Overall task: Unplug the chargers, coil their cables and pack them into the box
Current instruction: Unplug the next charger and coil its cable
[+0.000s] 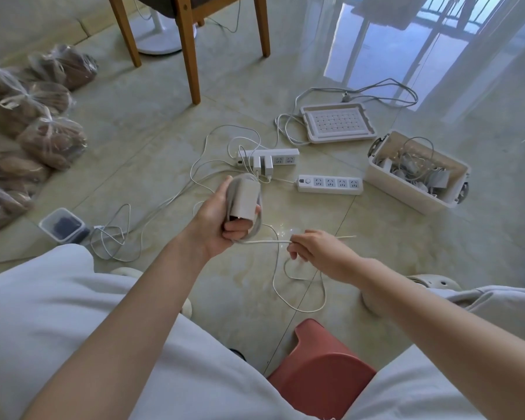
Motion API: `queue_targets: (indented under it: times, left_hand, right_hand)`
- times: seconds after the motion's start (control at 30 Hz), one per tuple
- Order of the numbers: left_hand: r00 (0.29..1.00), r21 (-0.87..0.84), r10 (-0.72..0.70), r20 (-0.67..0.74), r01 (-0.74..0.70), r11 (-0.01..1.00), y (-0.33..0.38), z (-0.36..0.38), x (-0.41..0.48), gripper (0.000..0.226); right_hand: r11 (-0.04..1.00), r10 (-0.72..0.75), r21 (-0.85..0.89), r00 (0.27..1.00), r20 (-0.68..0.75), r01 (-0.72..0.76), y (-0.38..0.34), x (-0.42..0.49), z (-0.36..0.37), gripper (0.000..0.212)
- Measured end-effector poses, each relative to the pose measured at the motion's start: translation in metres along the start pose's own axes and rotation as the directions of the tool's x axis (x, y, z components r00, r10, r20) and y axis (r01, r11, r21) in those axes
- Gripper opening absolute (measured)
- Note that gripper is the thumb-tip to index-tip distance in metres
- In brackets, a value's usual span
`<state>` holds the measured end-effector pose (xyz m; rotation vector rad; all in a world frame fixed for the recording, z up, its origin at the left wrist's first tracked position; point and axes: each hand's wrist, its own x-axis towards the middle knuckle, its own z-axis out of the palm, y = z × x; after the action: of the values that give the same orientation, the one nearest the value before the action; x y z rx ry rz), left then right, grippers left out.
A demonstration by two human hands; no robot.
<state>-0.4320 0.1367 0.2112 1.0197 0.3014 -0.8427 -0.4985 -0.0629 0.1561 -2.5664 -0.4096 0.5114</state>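
Observation:
My left hand (222, 219) grips a white charger block (245, 197) with loops of its cable wound around it. My right hand (311, 248) pinches the loose white cable (265, 242) a short way to the right, and the rest of that cable hangs in a loop (297, 295) on the floor. Two more white chargers (262, 165) sit plugged into the far power strip (270, 155). A second power strip (330, 184) lies nearer with bare sockets. The open white box (406, 194) at the right holds several coiled chargers and cables.
The box's white lid (337, 123) lies beyond the strips among loose cables. A small lidded container (63, 226) and a cable tangle are at left, tied plastic bags (43, 128) further left. Wooden chair legs (191, 56) stand behind. A red stool (322, 371) is between my knees.

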Motion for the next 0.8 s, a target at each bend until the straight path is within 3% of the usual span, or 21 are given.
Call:
queue_targets:
  times: [0.13,0.27,0.4,0.5,0.63,0.73,0.8]
  left_hand:
    - [0.999,0.420,-0.049,0.014,0.038,0.907,-0.013,0.009,-0.002,0.055]
    - [0.988,0.801,0.155,0.009,-0.100,0.590,-0.022,0.000,0.002,0.047]
    - [0.945,0.890,0.320,0.073,-0.207,0.405,-0.022,-0.010,0.004,0.050]
    - [0.921,0.937,0.375,0.104,-0.218,0.274,-0.021,-0.018,0.005,0.050]
    - [0.921,0.986,0.367,0.132,-0.161,0.049,-0.030,-0.022,0.009,0.028]
    - [0.907,0.993,0.403,0.121,-0.108,-0.054,-0.034,-0.017,0.012,0.031]
    - [0.894,0.992,0.432,0.117,-0.082,-0.099,-0.035,-0.018,0.015,0.033]
  right_hand:
    - [0.991,-0.005,-0.134,0.999,0.044,0.011,-0.002,0.014,-0.016,0.024]
    - [0.956,0.063,-0.289,0.997,0.034,-0.051,-0.011,0.026,-0.038,0.018]
    - [0.911,0.117,-0.391,0.991,-0.063,-0.132,-0.022,0.035,-0.049,0.017]
    - [0.941,0.208,-0.251,0.973,-0.103,-0.228,-0.031,0.035,-0.052,0.020]
    - [0.938,0.337,-0.049,0.935,-0.113,-0.344,-0.046,0.034,-0.046,0.025]
    - [0.909,0.413,-0.001,0.902,-0.127,-0.417,-0.056,0.034,-0.039,0.027]
    - [0.872,0.489,0.062,0.871,-0.050,-0.485,-0.060,0.035,-0.036,0.028]
